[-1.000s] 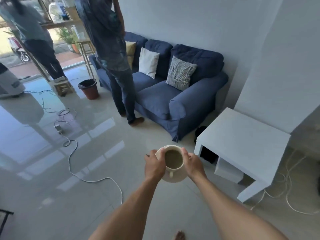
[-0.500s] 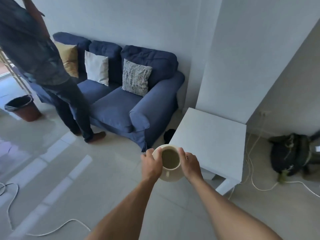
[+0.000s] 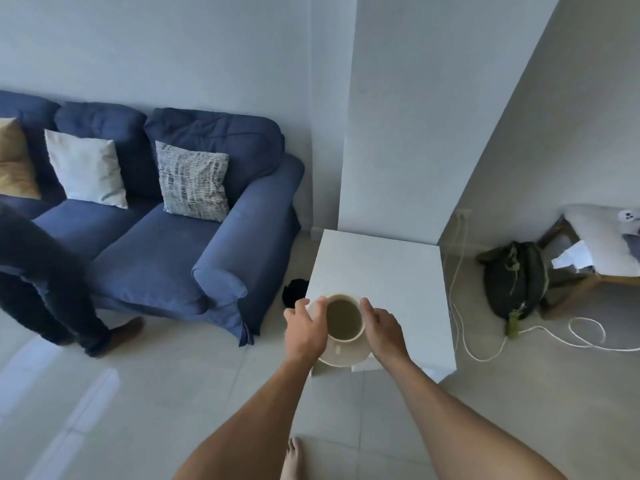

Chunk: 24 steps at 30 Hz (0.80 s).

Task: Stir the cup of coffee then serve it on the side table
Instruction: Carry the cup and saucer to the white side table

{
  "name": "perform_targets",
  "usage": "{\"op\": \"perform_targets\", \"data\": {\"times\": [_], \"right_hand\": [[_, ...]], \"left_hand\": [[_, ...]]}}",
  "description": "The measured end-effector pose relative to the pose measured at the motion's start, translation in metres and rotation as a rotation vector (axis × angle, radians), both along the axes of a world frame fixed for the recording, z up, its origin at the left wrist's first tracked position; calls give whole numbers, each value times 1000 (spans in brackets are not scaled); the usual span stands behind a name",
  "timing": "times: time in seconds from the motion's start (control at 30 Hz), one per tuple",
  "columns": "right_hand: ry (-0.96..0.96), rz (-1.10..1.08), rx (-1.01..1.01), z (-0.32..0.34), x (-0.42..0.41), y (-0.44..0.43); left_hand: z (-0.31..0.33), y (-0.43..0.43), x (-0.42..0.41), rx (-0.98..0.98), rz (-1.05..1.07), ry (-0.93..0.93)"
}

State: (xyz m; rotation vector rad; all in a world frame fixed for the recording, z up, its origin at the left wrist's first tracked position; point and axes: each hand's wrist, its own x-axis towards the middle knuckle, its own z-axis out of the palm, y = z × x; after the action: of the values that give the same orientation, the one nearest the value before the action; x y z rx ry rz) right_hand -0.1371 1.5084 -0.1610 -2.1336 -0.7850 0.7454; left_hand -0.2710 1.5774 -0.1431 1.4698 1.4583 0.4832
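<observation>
A cream cup of coffee [image 3: 344,317] stands on a cream saucer [image 3: 346,356], held in the air over the near left corner of the white side table [image 3: 391,271]. My left hand [image 3: 304,329] grips the saucer's left rim, thumb beside the cup. My right hand [image 3: 382,329] grips the saucer's right side, fingers along the cup. The cup's handle points toward me. Whether the saucer touches the table top cannot be told.
A blue sofa [image 3: 166,237] with cushions stands left of the table. A person's legs [image 3: 52,289] are at the far left. A dark backpack [image 3: 516,278], white cables [image 3: 554,337] and a chair [image 3: 602,258] lie to the right. A black object [image 3: 294,292] sits between sofa and table.
I have walked closer and turned right; the side table now lies directly under the cup and saucer. Both hands keep the same hold.
</observation>
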Motion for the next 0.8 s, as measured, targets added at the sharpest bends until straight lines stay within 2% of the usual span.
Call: {"op": "perform_targets", "data": {"times": [0.47, 0.8], "right_hand": [[31, -268, 19, 26, 49, 84], [23, -364, -12, 31, 85, 107]], "left_hand": [[17, 126, 76, 24, -303, 27], [17, 163, 125, 6, -405, 62]]}}
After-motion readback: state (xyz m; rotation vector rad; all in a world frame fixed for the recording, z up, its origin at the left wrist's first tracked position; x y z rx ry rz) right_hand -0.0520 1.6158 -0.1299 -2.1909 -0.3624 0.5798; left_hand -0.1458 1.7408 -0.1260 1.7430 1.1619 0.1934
